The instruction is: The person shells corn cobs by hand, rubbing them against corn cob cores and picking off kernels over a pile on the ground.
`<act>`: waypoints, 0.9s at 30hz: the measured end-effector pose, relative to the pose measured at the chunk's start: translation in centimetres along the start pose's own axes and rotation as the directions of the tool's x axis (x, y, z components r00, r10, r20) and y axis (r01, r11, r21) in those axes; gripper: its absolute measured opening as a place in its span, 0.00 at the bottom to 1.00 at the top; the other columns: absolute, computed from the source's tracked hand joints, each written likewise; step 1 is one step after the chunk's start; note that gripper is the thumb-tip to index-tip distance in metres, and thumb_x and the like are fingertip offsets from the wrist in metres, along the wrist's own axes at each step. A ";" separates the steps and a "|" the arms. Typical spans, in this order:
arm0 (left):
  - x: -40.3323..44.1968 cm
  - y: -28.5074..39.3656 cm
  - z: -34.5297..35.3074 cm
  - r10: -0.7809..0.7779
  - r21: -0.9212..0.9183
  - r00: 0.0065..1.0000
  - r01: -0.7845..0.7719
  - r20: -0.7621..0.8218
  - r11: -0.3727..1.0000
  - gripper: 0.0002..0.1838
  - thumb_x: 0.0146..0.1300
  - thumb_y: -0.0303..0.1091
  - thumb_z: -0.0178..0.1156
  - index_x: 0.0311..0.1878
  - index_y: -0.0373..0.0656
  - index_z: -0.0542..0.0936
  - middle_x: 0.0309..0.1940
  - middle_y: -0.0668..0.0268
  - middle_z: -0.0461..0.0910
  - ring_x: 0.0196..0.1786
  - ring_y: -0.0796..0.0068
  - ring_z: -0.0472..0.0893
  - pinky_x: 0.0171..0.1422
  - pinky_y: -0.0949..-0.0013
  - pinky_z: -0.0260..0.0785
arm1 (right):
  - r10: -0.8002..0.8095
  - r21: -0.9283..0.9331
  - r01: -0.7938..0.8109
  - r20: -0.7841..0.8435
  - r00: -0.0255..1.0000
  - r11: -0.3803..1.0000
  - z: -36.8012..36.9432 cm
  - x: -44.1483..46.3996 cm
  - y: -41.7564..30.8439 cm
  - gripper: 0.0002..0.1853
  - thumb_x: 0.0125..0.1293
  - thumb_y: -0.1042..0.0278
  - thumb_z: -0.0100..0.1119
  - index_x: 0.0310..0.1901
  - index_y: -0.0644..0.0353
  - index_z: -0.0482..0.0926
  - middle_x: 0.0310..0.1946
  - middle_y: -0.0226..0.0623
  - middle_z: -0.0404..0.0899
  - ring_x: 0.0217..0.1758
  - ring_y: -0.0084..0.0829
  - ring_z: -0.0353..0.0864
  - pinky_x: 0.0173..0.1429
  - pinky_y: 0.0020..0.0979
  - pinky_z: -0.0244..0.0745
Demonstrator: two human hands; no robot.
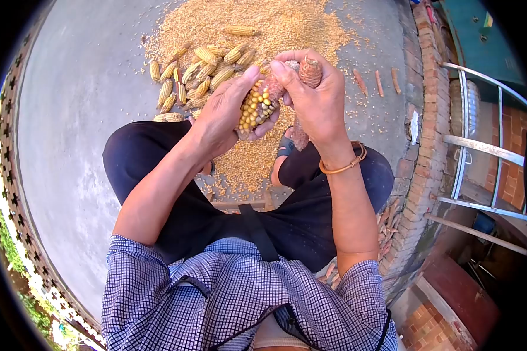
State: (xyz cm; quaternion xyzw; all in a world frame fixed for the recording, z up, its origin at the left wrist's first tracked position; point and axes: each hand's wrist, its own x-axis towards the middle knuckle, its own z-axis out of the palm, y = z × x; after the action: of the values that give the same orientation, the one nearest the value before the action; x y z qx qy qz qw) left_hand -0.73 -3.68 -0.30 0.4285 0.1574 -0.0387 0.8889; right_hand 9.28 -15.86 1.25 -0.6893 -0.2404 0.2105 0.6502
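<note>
My left hand point(221, 111) is wrapped round a partly shelled ear of corn point(254, 110). Yellow kernels cover its lower part, with some dark ones among them, and its upper end is stripped to the pinkish core. My right hand point(324, 100) grips a bare corn cob point(310, 71), whose reddish end sticks up above the fingers; a cob end also shows below the palm. The right thumb and fingers are against the stripped end of the ear. Beyond my hands lies a pile of unshelled ears point(205, 73) beside a broad spread of loose kernels point(275, 26).
Several bare cobs point(379, 83) lie on the concrete floor point(70, 146) to the right, and more cobs point(386, 228) are by my right knee. A low brick edge point(430, 117) runs along the right, with a metal ladder-like frame point(483, 146) beyond it. Loose kernels point(240, 169) lie between my feet.
</note>
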 end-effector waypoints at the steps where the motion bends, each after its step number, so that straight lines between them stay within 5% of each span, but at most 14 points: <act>1: 0.0 0.0 -0.2 -0.012 -0.002 0.999 0.012 0.039 1.000 0.23 0.77 0.52 0.44 0.46 0.38 0.75 0.30 0.62 0.77 0.23 0.79 0.75 0.20 0.79 0.61 | 0.006 0.006 -0.006 -0.005 1.000 1.000 -0.1 0.0 0.1 0.06 0.68 0.71 0.64 0.38 0.64 0.80 0.26 0.29 0.82 0.29 0.15 0.79 0.33 0.20 0.75; 16: -0.4 -0.6 -0.3 0.064 0.105 0.998 -0.061 -0.019 0.993 0.18 0.78 0.48 0.46 0.47 0.41 0.74 0.30 0.66 0.73 0.23 0.82 0.71 0.20 0.81 0.57 | -0.023 -0.025 0.022 -0.046 0.999 0.999 0.9 -0.2 0.2 0.06 0.66 0.71 0.66 0.36 0.65 0.80 0.25 0.26 0.79 0.28 0.13 0.76 0.31 0.20 0.72; 25: -0.3 0.0 -0.2 -0.043 -0.042 0.999 0.043 0.000 0.998 0.19 0.77 0.47 0.46 0.47 0.39 0.74 0.32 0.62 0.76 0.24 0.80 0.74 0.21 0.79 0.60 | 0.012 -0.010 -0.012 0.006 1.000 1.000 0.2 0.1 0.1 0.06 0.65 0.73 0.67 0.36 0.64 0.80 0.27 0.28 0.81 0.29 0.14 0.78 0.31 0.21 0.74; 27: -0.3 0.3 0.3 -0.030 0.060 0.999 0.031 -0.025 0.998 0.19 0.76 0.46 0.47 0.48 0.38 0.74 0.32 0.63 0.76 0.25 0.80 0.74 0.23 0.78 0.63 | 0.024 0.000 -0.024 0.001 1.000 1.000 0.3 0.1 0.1 0.05 0.65 0.73 0.66 0.36 0.64 0.80 0.27 0.28 0.81 0.29 0.14 0.77 0.32 0.21 0.74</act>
State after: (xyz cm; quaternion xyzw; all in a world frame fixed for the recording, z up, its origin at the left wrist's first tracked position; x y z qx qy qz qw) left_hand -0.89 -3.73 0.13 0.4532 0.1734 -0.0519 0.8728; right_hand 9.17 -15.59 1.11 -0.6919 -0.2324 0.2188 0.6476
